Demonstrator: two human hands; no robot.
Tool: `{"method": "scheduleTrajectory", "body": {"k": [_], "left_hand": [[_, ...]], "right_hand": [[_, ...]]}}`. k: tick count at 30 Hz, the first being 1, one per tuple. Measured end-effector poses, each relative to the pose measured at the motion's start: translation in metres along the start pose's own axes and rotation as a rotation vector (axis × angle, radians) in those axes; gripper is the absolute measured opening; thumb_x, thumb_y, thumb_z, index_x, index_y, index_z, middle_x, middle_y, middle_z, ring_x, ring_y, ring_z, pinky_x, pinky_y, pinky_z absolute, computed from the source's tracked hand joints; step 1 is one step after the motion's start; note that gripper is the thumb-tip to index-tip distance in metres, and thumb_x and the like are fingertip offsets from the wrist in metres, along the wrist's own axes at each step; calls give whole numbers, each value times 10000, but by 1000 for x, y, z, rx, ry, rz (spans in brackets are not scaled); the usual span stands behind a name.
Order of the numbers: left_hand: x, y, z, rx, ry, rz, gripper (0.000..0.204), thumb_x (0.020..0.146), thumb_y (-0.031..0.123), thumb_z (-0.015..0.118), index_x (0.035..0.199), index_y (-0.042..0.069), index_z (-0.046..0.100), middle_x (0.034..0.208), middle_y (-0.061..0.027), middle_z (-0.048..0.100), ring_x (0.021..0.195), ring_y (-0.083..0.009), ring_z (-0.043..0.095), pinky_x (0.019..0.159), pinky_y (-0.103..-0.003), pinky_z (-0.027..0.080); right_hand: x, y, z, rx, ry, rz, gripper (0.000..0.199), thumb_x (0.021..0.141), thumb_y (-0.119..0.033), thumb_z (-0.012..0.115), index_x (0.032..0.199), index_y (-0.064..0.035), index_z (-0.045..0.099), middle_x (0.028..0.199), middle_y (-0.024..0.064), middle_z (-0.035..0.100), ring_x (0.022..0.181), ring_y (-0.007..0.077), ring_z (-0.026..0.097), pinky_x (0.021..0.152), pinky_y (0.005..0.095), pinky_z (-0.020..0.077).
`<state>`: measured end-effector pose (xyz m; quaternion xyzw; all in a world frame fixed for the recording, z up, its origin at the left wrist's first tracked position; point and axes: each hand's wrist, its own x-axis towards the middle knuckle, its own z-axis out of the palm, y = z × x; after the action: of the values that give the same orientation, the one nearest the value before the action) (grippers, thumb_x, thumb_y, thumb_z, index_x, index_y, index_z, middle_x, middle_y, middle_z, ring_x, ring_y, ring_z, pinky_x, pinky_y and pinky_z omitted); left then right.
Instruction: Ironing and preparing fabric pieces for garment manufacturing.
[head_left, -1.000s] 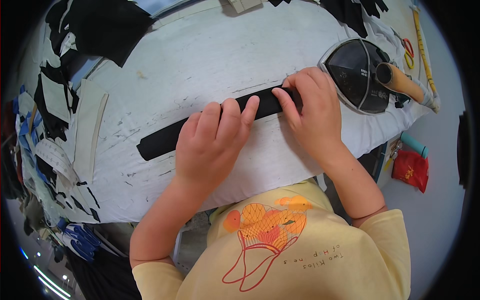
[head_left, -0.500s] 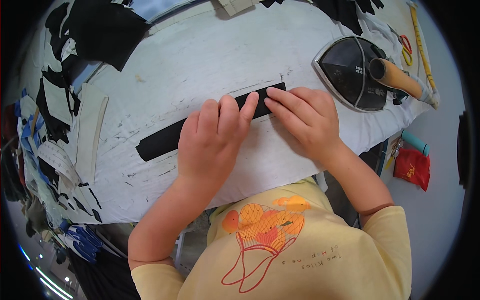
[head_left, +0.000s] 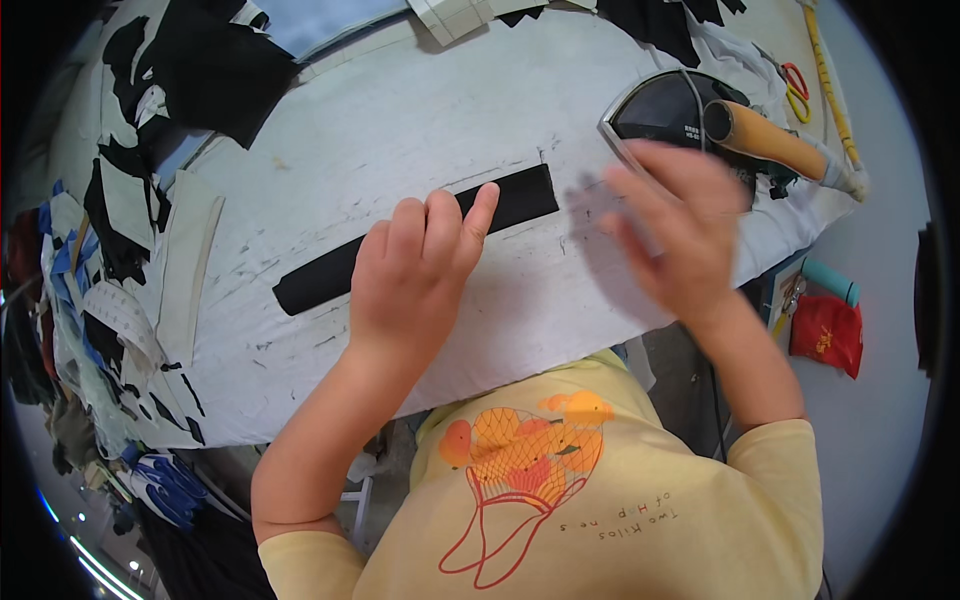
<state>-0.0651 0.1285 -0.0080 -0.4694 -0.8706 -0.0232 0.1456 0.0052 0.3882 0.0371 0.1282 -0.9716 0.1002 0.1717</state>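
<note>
A folded strip of black fabric [head_left: 523, 195] lies slantwise on the white cloth-covered table. Across its middle my left hand [head_left: 412, 255] presses it down, fingers bent onto the strip and the index finger stretched along it. My right hand [head_left: 690, 225] is in the air beyond the strip's right end, blurred by motion, with thumb and fingers apart and nothing seen between them. It overlaps the near side of an iron [head_left: 655, 108] that has a dark body and a tan cylindrical handle [head_left: 770, 138].
Black fabric pieces [head_left: 215, 75] and pale strips [head_left: 190, 265] pile up at the left. Scissors [head_left: 796, 92] with red and yellow handles and a yellow tape measure [head_left: 830, 85] lie far right. A red pouch [head_left: 827, 335] sits beyond the table's right edge.
My right hand has lifted off the strip and moved right toward the iron, uncovering the strip's right end. My left hand stays on the strip.
</note>
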Motion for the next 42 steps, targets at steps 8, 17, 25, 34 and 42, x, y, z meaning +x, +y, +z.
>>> {"method": "scheduleTrajectory", "body": {"k": [8, 17, 25, 34, 42], "left_hand": [[0, 2, -4, 17, -25, 17, 633, 702, 5, 627, 1316, 160, 626, 972, -34, 510, 831, -176, 469, 628, -244, 381], [-6, -10, -12, -224, -16, -45, 463, 707, 45, 644, 1169, 60, 673, 997, -74, 594, 830, -212, 559, 646, -294, 457], [-43, -38, -2, -277, 173, -70, 313, 744, 84, 651, 1054, 71, 693, 1107, -24, 651, 1031, -203, 624, 765, -300, 509], [-67, -54, -14, -250, 106, -395, 354, 750, 228, 800, 1052, 132, 644, 1019, -16, 597, 937, -240, 569, 917, -438, 422], [-79, -65, -26, -349, -7, -689, 396, 716, 386, 825, 897, 126, 587, 931, -20, 538, 911, -253, 497, 889, -404, 330]], "right_hand": [[46, 85, -70, -43, -456, 268, 404, 720, -283, 852, 980, -64, 634, 833, 111, 624, 770, 321, 592, 698, 373, 474], [84, 6, -43, -50, -592, -155, 236, 738, -141, 734, 909, -125, 572, 770, 78, 633, 740, 327, 640, 606, 423, 493], [89, -16, -39, 20, -610, -167, 140, 759, -87, 678, 820, -104, 553, 882, 69, 570, 676, 292, 635, 551, 407, 495], [98, -52, -24, -75, -589, -171, 187, 701, -82, 696, 816, -68, 549, 1188, 64, 594, 739, 267, 616, 605, 372, 493], [100, -52, -21, 81, -603, -119, 241, 673, -20, 727, 781, -34, 513, 1193, 103, 604, 720, 347, 611, 599, 394, 485]]}}
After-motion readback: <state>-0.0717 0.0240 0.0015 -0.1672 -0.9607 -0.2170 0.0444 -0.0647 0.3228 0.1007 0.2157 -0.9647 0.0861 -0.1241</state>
